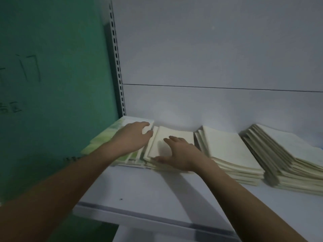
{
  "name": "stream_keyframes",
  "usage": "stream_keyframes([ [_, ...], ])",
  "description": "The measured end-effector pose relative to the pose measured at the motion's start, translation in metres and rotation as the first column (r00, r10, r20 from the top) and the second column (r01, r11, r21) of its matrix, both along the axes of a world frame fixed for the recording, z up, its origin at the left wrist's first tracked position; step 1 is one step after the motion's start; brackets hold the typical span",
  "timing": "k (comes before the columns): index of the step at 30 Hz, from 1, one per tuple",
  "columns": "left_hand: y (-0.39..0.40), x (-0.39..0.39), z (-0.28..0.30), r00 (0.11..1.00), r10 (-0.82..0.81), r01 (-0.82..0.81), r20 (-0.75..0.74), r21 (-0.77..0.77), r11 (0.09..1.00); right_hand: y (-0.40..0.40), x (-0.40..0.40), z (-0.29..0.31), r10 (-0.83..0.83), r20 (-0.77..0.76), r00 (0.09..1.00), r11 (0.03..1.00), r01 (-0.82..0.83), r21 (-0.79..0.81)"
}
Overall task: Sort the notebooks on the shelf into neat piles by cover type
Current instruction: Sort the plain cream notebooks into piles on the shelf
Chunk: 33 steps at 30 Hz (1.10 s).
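Pressing flat with spread fingers, the left hand [130, 137] on the green-cover pile [104, 138] and the right hand [180, 151] on the cream pile [173, 137] on the shelf [148, 193] risk sliding loose top notebooks askew, mixing adjoining piles

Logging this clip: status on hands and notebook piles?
Left hand flat on green-cover pile. Right hand spread on plain cream pile. Two more cream piles at right. Nothing in the way.
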<state>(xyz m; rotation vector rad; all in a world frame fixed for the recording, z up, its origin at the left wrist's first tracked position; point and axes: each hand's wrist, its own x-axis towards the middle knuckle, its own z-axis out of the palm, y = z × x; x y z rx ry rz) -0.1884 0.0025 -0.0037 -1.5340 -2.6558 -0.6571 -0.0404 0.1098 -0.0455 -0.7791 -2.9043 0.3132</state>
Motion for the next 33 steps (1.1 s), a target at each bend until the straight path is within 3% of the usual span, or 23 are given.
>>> stream_keyframes([
  [3, -0.007, -0.012, -0.009, 0.996, -0.056, 0.053, -0.070, -0.048, 0.997, -0.003, -0.017, -0.012, -0.027, 0.116, 0.993, 0.999, 0.030, -0.018],
  [6, -0.007, -0.018, -0.013, 0.994, -0.095, 0.091, -0.048, -0.080, 0.993, -0.018, -0.014, -0.025, -0.064, 0.181, 0.982, 0.998, 0.062, 0.015],
  [9, -0.007, -0.018, -0.020, 0.991, -0.098, 0.090, -0.089, -0.097, 0.991, -0.042, 0.006, -0.040, -0.083, 0.127, 0.988, 0.989, 0.066, 0.133],
  [12, -0.008, -0.020, -0.021, 0.988, -0.154, 0.154, -0.014, 0.097, 0.983, -0.054, 0.022, -0.047, -0.069, 0.067, 0.995, 0.966, 0.050, 0.252],
  [15, -0.007, -0.020, -0.018, 0.974, -0.209, 0.177, 0.084, 0.287, 0.941, -0.056, 0.024, -0.046, -0.052, 0.022, 0.998, 0.961, 0.044, 0.271],
  [17, -0.005, -0.017, -0.015, 0.962, -0.242, 0.186, 0.124, 0.351, 0.918, -0.054, 0.022, -0.040, -0.069, -0.034, 0.997, 0.979, 0.074, 0.191],
  [18, -0.004, -0.015, -0.012, 0.957, -0.254, 0.185, 0.142, 0.375, 0.908, -0.052, 0.022, -0.033, -0.109, -0.110, 0.988, 0.990, 0.117, 0.078],
  [21, -0.004, -0.009, 0.001, 0.926, -0.262, 0.128, 0.270, 0.428, 0.895, -0.048, 0.020, -0.001, -0.287, -0.411, 0.865, 0.948, 0.196, -0.249],
  [22, -0.004, -0.008, 0.006, 0.873, -0.271, 0.085, 0.406, 0.420, 0.904, -0.047, 0.018, 0.010, -0.331, -0.473, 0.817, 0.936, 0.220, -0.276],
  [23, -0.003, -0.006, 0.010, 0.748, -0.287, 0.043, 0.598, 0.388, 0.921, -0.047, 0.016, 0.019, -0.345, -0.522, 0.780, 0.935, 0.237, -0.263],
  [25, -0.005, -0.002, 0.019, 0.276, -0.298, 0.015, 0.914, 0.306, 0.952, -0.051, 0.010, 0.034, -0.292, -0.589, 0.754, 0.956, 0.252, -0.151],
  [26, -0.006, 0.000, 0.022, 0.061, -0.303, 0.028, 0.951, 0.302, 0.953, -0.056, 0.007, 0.040, -0.237, -0.603, 0.762, 0.969, 0.233, -0.086],
  [27, -0.006, 0.003, 0.026, -0.073, -0.326, 0.028, 0.943, 0.329, 0.944, -0.062, 0.004, 0.043, -0.165, -0.596, 0.786, 0.980, 0.201, -0.005],
  [29, -0.008, 0.007, 0.031, -0.145, -0.378, -0.031, 0.915, 0.377, 0.926, -0.070, -0.002, 0.044, -0.011, -0.504, 0.863, 0.962, 0.147, 0.229],
  [31, -0.011, 0.008, 0.037, -0.100, -0.390, -0.094, 0.916, 0.381, 0.920, -0.073, -0.008, 0.042, 0.077, -0.415, 0.907, 0.899, 0.116, 0.421],
  [33, -0.013, 0.004, 0.038, -0.007, -0.366, -0.108, 0.931, 0.363, 0.925, -0.072, -0.011, 0.041, 0.132, -0.348, 0.928, 0.889, 0.045, 0.456],
])
